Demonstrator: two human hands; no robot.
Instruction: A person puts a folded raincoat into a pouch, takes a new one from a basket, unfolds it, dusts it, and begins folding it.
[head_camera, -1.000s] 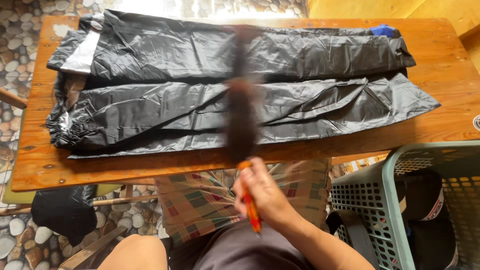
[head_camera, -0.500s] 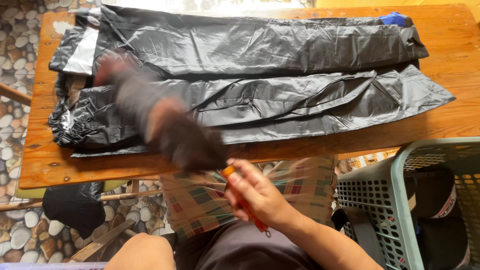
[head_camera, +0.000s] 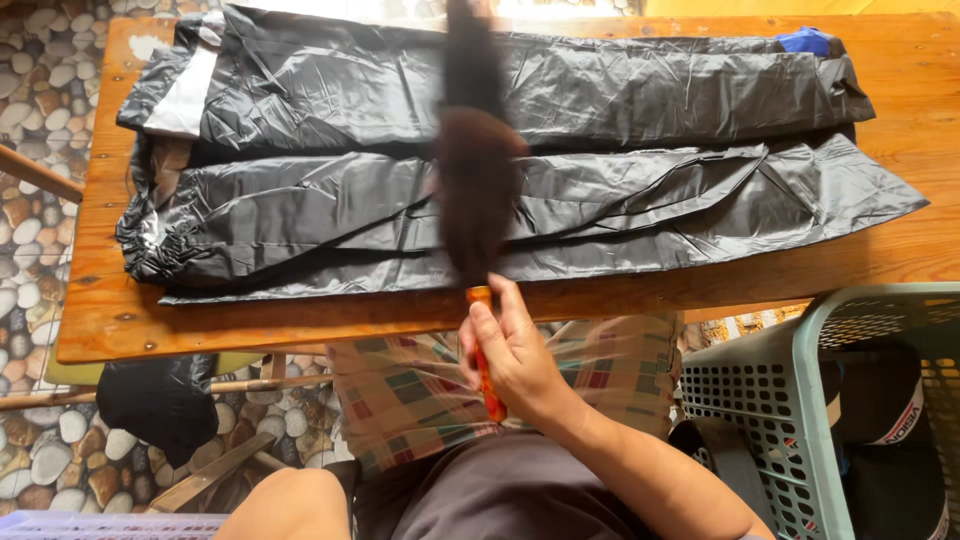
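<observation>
My right hand (head_camera: 512, 360) grips the orange handle (head_camera: 486, 372) of a dark feather duster (head_camera: 472, 170). The duster's blurred brown-black head points away from me over the middle of the black waterproof trousers (head_camera: 600, 210), which lie folded lengthwise on the wooden table (head_camera: 200, 325). A blue patch (head_camera: 806, 41) shows at the trousers' far right end and a white lining (head_camera: 183, 98) at the left. My left hand is out of view.
A pale green plastic laundry basket (head_camera: 800, 400) with dark clothing inside stands at the lower right. A black bag (head_camera: 160, 400) hangs under the table at the left. The floor is pebble-patterned (head_camera: 45, 130). A checked cloth (head_camera: 420, 390) lies across my lap.
The duster swung from upright to the left over the trousers, then back to upright at the middle. My right hand kept hold of the handle.
</observation>
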